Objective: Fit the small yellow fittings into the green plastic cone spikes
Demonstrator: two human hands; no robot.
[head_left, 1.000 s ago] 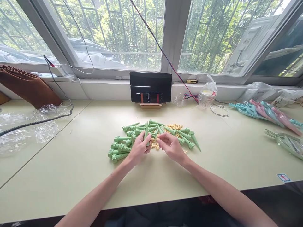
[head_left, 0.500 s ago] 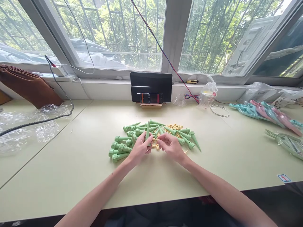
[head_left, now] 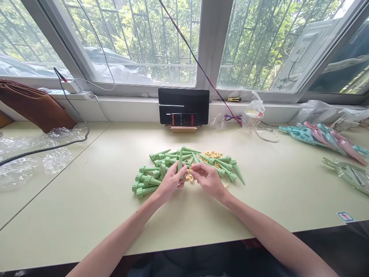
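My left hand (head_left: 173, 177) is closed around a green plastic spike (head_left: 180, 161), which stands tip up between thumb and fingers. Close beside it, my right hand (head_left: 208, 177) pinches a small yellow plastic piece (head_left: 189, 170) against the spike's side; the fingers partly hide it. Whether the piece sits in the spike I cannot tell. More green spikes (head_left: 147, 179) with ribbed caps lie heaped to the left, and others (head_left: 227, 169) lie to the right. Small yellow pieces (head_left: 213, 154) are piled behind my right hand, and a few (head_left: 190, 179) lie between the hands.
A phone (head_left: 185, 119) leans on a black tablet (head_left: 184, 104) at the back. Bagged teal and pink tools (head_left: 323, 138) lie on the right, near a bagged cup (head_left: 253, 117). Clear plastic wrap (head_left: 34, 154) and a brown pouch (head_left: 37, 104) are on the left, crossed by a black cable (head_left: 57, 146).
The right fingertips have shifted slightly left, bringing the yellow piece nearer the spike. The left hand holds the spike as before.
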